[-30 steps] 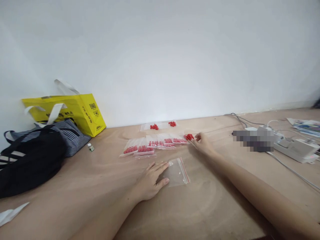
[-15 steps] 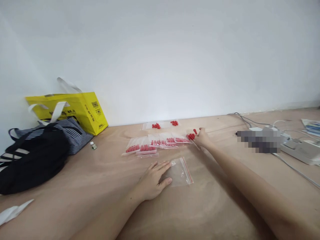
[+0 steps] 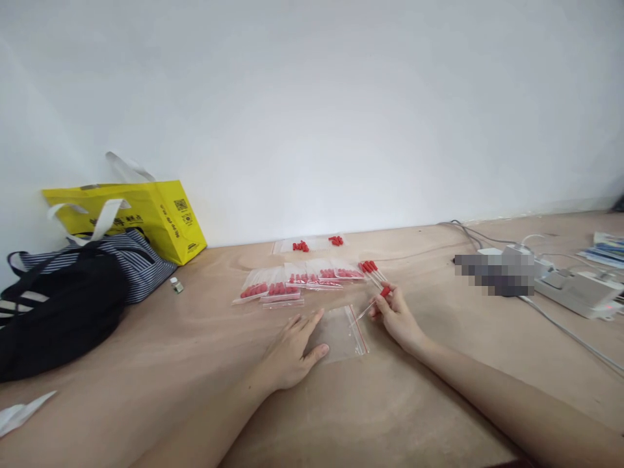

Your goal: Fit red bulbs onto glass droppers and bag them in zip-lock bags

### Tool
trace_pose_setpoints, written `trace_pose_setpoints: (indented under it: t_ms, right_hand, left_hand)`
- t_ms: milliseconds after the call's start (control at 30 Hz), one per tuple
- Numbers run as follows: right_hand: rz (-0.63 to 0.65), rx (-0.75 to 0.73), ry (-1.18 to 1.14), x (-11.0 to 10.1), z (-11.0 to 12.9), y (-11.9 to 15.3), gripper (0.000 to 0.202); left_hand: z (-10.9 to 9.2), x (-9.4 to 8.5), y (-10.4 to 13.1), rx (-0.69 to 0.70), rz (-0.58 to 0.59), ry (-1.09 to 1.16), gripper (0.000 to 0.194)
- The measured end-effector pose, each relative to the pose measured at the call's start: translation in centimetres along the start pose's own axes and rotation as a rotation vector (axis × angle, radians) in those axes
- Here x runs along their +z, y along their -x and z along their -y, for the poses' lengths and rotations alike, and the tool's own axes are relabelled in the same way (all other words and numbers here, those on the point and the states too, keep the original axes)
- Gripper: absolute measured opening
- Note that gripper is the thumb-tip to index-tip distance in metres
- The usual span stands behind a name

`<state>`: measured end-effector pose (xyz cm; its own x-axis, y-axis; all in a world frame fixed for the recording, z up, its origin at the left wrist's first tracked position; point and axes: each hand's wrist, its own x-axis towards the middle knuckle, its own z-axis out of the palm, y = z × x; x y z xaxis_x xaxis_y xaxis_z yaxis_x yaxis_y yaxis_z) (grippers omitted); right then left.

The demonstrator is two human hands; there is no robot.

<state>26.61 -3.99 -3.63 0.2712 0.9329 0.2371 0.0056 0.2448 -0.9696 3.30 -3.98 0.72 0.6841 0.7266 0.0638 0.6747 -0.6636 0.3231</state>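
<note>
My left hand [image 3: 298, 350] lies palm down with its fingers spread, on the left part of a clear zip bag [image 3: 338, 335] with a red strip along its right edge. In my right hand [image 3: 397, 318] is a thin red-handled tool [image 3: 385, 292], pinched by its handle. Its slim metal shaft slants down to the left, and the end reaches the bag's red-strip edge; whether it has gone inside I cannot tell. Just beyond this hand lie several like red-handled tools [image 3: 369, 266] side by side. Filled zip bags [image 3: 280, 290] with red handles showing through overlap in a row behind my left hand.
Near the wall, two groups of red-handled pieces [image 3: 301, 246] rest on clear plastic. At left are a yellow bag [image 3: 182, 224], a striped bag [image 3: 153, 273], a black bag [image 3: 92, 312] and a tiny bottle [image 3: 176, 285]. A power strip [image 3: 580, 292] with cables is at right.
My right hand has come back from the loose red-handled tools toward the zip bag, now with one tool in it. My left hand stays on the bag.
</note>
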Motion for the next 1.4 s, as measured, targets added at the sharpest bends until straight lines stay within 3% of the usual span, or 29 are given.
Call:
trace_pose_setpoints:
  t_ms: [167,300,433,500,667,800,1000,1133,1200,1300,1400]
  right_hand:
    - [0.174,0.069,-0.125,0.9,0.8,1.1,0.041]
    - [0.339,0.163,0.02,0.9,1.9,1.7,0.041]
    - [0.298,0.175,0.103,0.6,2.3,1.5,0.041]
    - [0.279,0.148,0.121,0.5,2.2,1.3,0.037]
    - [0.217,0.134,0.127,0.3,1.8,1.0,0.035]
    - [0.176,0.14,0.172,0.4,1.8,1.1,0.031]
    - [0.367,0.042,0.281,0.8,1.3,1.1,0.024]
    - [0.516,-0.133,0.358,1.0,1.4,1.4,0.021]
    - [0.56,-0.108,0.335,0.9,1.5,1.1,0.023]
    - [0.388,0.018,0.362,-0.1,1.9,-1.0,0.025]
    - [-0.018,0.169,0.715,-2.0,2.1,-4.8,0.021]
  left_hand:
    - [0.0,0.0,0.0,0.009,-0.013,0.001,0.054]
    - [0.1,0.3,-0.1,0.036,-0.059,0.03,0.049]
    - [-0.1,-0.1,-0.1,0.065,-0.117,0.093,0.03]
    - [0.1,-0.6,0.1,0.095,-0.093,0.129,0.026]
    - [1.1,-1.5,0.7,0.143,0.06,0.132,0.043]
    - [1.3,-1.4,0.8,0.142,0.063,0.115,0.048]
    - [0.9,-1.1,0.6,0.142,0.027,0.091,0.047]
    - [0.7,-1.1,0.3,0.162,0.046,0.063,0.046]
    - [0.6,-1.1,0.2,0.164,0.058,0.054,0.046]
    - [0.5,-1.2,0.1,0.16,0.072,0.059,0.046]
    - [0.5,-1.2,0.2,0.152,0.066,0.077,0.046]
